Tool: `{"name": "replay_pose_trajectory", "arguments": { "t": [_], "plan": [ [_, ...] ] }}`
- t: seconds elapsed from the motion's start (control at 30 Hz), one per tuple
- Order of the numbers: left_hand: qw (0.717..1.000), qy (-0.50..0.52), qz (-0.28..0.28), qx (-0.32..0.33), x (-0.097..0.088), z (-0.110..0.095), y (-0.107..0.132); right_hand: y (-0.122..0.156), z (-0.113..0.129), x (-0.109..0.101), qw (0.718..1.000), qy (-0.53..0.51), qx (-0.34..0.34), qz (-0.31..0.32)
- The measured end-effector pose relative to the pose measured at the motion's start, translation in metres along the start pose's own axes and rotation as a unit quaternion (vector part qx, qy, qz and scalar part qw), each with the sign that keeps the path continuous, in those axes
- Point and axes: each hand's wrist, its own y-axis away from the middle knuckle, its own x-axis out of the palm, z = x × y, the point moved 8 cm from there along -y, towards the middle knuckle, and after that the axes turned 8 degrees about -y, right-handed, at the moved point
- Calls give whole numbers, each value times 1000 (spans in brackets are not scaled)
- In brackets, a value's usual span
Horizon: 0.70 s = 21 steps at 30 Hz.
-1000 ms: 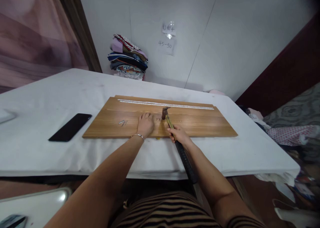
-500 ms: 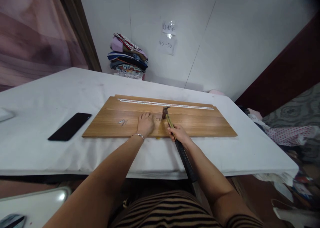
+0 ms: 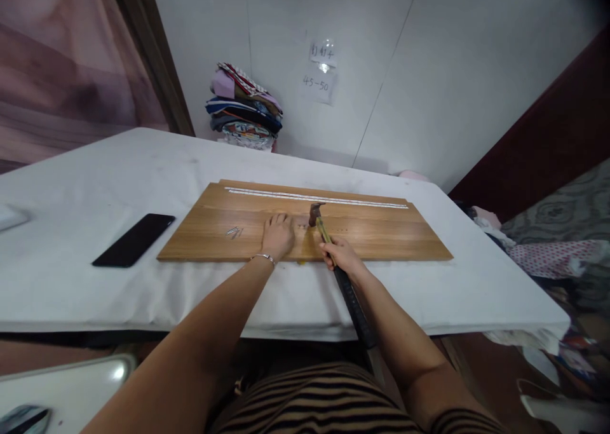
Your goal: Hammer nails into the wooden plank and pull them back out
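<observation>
My right hand [image 3: 342, 255] is closed around the handle of a claw hammer [image 3: 325, 229], gripping it above the black lower part. The rusty hammer head [image 3: 315, 213] is over the middle of a wood-grain board [image 3: 381, 237]. My left hand [image 3: 278, 236], a bracelet at its wrist, rests on the board left of the head. Its fingers point away from me and are apart, with the tips partly hard to see. Small dark nails or marks [image 3: 302, 227] form a row between that hand and the hammer. Loose nails [image 3: 233, 232] lie on the board's left part.
Two white strips [image 3: 314, 198] run along the board's far side. A black phone [image 3: 134, 240] lies left of the board on the white-covered table [image 3: 200, 300]. Folded clothes [image 3: 244, 107] are stacked against the wall. More fabric [image 3: 553, 256] hangs beyond the right edge.
Almost nothing differs. Both hands and the hammer keep their places, and the view has shifted very slightly.
</observation>
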Motion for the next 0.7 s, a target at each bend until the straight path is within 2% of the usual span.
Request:
{"name": "replay_pose_trajectory", "arguments": {
  "t": [0.7],
  "plan": [
    [1000, 5, -12, 3, 2, 2, 0, 2, 0, 2, 1000, 17, 9, 8]
  ]
}}
